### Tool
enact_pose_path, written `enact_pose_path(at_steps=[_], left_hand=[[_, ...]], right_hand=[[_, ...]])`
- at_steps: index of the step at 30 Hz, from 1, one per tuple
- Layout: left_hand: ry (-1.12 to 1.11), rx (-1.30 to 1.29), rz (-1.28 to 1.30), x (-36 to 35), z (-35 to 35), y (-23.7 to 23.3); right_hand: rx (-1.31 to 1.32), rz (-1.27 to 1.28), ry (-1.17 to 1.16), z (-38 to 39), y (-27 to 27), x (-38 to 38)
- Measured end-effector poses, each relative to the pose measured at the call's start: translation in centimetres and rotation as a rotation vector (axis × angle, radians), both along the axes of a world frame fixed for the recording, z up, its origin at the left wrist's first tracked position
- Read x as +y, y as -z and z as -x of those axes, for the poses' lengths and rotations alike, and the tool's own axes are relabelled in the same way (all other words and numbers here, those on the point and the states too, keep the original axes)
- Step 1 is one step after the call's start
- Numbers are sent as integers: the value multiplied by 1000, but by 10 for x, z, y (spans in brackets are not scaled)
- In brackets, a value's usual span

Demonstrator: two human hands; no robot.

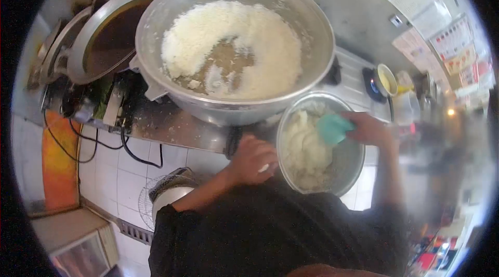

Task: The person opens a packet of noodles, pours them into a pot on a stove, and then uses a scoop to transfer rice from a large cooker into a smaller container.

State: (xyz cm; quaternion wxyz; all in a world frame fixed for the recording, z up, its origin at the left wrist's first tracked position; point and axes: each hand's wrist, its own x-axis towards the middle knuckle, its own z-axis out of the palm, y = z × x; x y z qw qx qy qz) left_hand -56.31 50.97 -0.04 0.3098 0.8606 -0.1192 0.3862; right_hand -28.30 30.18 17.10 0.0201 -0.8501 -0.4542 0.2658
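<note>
My right hand (370, 130) is closed on a turquoise plastic scoop (334, 129), held over the right part of a metal bowl (349, 170). White rice (306, 147) is heaped along the left side of that bowl. Just left of the bowl's rim is my left hand (253, 161), its fingers curled in. A small white bit shows at its fingers; what it grips, if anything, I cannot make out. Behind both hands stands a large metal pot (228, 105) with more white rice (234, 22) spread round its inside, the bottom partly bare.
Pans of dark liquid (114, 37) sit at the back left. On the right, a small pan (387, 79) rests on a burner with a blue flame. Black cables (140, 160) hang below the steel counter edge (171, 134). Papers (416, 1) cover the wall.
</note>
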Motion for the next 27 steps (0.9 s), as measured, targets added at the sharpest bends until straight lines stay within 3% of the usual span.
enact_pose_path(at_steps=[2,4,7,9,12,15,16,17,18,19,21,24,27], left_hand=[[-217,-65,92,14,25,17],[-431,-138,154,34,42,34],[-707,-264,325,71,51,54],[-749,-337,389,97,45,41],[-758,-407,514,121,30,28],[-767,-361,610,132,22,43],[-775,-334,635,136,19,49],[-644,-401,749,135,12,45],[-702,-342,740,134,10,51],[-759,-280,733,132,10,52],[-668,-385,900,127,-2,46],[-743,-442,730,129,-10,64],[-737,-535,733,125,-19,71]], right_hand=[[-102,-238,-37,2,-56,5],[-314,-295,9,14,-102,18],[-315,-373,-102,28,-138,83],[-163,-296,-104,40,-144,149],[-383,-381,-502,-5,-79,239],[-622,-354,-517,-64,-3,337],[-759,-285,-511,-71,-2,360],[-897,-215,-501,-75,-3,382],[-1034,-141,-487,-77,-1,399],[-1044,-103,-489,-79,12,414],[-1056,-18,-491,-73,38,439],[-960,-22,-433,-66,64,440],[-929,42,-452,-69,63,433]])
